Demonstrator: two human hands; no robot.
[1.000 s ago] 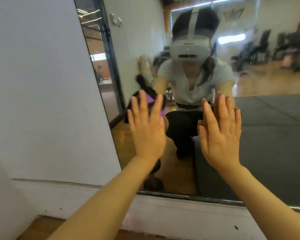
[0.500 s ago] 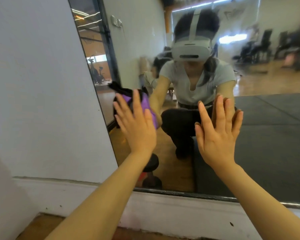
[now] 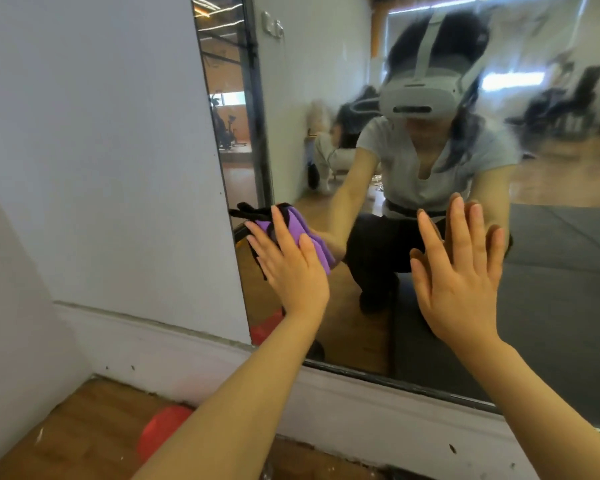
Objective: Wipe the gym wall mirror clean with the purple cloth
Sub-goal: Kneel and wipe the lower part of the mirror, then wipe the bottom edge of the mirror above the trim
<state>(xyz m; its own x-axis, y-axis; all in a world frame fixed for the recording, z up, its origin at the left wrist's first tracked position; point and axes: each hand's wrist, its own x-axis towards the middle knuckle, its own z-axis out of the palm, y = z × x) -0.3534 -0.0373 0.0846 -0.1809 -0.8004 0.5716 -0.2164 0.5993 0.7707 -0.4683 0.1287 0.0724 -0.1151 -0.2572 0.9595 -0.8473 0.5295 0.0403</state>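
Note:
The gym wall mirror (image 3: 551, 289) fills the right of the head view, its left edge running down beside a white wall. My left hand (image 3: 291, 268) presses the purple cloth (image 3: 309, 233), which has a black trim, flat against the glass close to that left edge, fingers straight. My right hand (image 3: 461, 271) lies flat on the glass to the right, fingers spread and empty. The reflection shows a crouching person wearing a headset.
A white wall (image 3: 101, 150) stands left of the mirror with a white baseboard (image 3: 187, 362) below. A red round object (image 3: 160, 431) sits on the wooden floor (image 3: 66, 438) near my left forearm. The mirror's dark lower frame (image 3: 413, 386) runs along the bottom.
My left hand has slid the cloth left and slightly up across the glass, toward the mirror's left edge. My right hand stays flat in nearly the same spot.

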